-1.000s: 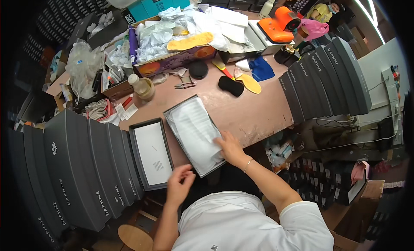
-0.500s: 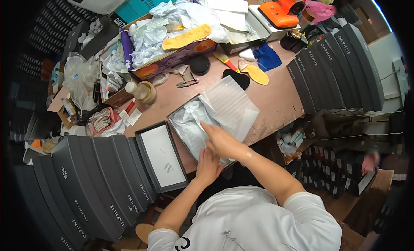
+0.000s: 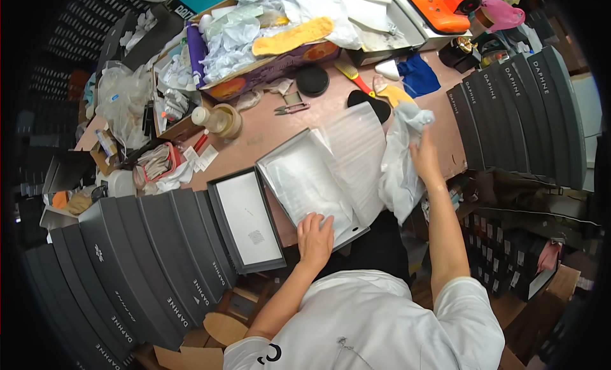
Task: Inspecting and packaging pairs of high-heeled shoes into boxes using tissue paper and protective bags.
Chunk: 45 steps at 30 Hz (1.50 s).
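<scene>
A dark grey shoebox [image 3: 259, 159] stands tilted on the table, white paper [image 3: 305, 179] lining its inside. My left hand [image 3: 315, 239] rests at its near edge, fingers a little apart on the paper and holding nothing. To the right, my right hand [image 3: 425, 159] grips a crumpled white tissue paper bundle [image 3: 398, 169], raised beside the box; whatever it may wrap is hidden. A translucent white foam sheet [image 3: 356, 147] spreads from the box's right side. Close on the left lies a grey box lid [image 3: 238, 208], its white inside facing up.
Stacks of grey shoeboxes stand at left [image 3: 146, 255] and right [image 3: 515, 115]. Behind lie thread snips [image 3: 293, 108], a round black tin [image 3: 312, 81], a yellow-and-red brush [image 3: 353, 76], a blue cloth [image 3: 419, 76] and a carton [image 3: 280, 64] heaped with paper. A tape roll [image 3: 224, 122] sits left.
My right hand has lifted the tissue bundle out of the box and moved right, exposing the white lining. My left hand stays at the near edge, its fingers now on the paper. The view has shifted slightly.
</scene>
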Motion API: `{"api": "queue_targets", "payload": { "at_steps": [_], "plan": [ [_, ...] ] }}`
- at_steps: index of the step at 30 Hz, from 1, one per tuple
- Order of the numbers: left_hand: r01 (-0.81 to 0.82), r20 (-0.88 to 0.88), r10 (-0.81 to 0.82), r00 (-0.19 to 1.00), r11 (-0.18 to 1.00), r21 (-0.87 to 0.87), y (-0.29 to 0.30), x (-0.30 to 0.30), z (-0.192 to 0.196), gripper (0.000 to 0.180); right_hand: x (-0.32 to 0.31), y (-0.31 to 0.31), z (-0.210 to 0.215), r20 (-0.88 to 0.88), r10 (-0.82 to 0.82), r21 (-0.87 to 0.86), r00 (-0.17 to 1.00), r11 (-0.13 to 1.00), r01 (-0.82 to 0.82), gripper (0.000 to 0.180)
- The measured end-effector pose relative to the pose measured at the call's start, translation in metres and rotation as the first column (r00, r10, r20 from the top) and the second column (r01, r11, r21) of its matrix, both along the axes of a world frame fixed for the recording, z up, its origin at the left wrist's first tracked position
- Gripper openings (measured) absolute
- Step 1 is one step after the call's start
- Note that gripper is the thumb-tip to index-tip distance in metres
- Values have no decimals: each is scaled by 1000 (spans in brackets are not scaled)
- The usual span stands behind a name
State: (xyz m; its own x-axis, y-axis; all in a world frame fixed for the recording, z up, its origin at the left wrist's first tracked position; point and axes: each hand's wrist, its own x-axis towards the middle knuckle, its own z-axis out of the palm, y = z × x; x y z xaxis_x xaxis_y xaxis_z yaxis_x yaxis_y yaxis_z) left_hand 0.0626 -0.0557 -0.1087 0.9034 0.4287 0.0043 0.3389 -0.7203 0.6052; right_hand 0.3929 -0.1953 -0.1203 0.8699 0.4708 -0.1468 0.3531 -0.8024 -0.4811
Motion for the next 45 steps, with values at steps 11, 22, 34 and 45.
{"api": "queue_targets", "payload": {
  "at_steps": [11, 22, 34, 45],
  "plan": [
    [-145, 100, 159, 982, 980, -136, 11, 7, -14, 17, -174, 30, 156, -812, 548, 412, 200, 782, -468, 24],
    [-277, 59, 485, 873, 591, -758, -49, -161, 17, 21, -300, 153, 30, 200, 713, 456, 672, 539, -708, 46],
    [-428, 214, 494, 842, 855, -292, 59, -19, 23, 51, -180, 67, 28, 143, 508, 248, 850, 813, -527, 51],
    [-292, -86, 692, 717, 186, -938, 60, -27, -29, 68, -147, 63, 60, -524, 355, 262, 774, 932, -250, 49]
  ]
}}
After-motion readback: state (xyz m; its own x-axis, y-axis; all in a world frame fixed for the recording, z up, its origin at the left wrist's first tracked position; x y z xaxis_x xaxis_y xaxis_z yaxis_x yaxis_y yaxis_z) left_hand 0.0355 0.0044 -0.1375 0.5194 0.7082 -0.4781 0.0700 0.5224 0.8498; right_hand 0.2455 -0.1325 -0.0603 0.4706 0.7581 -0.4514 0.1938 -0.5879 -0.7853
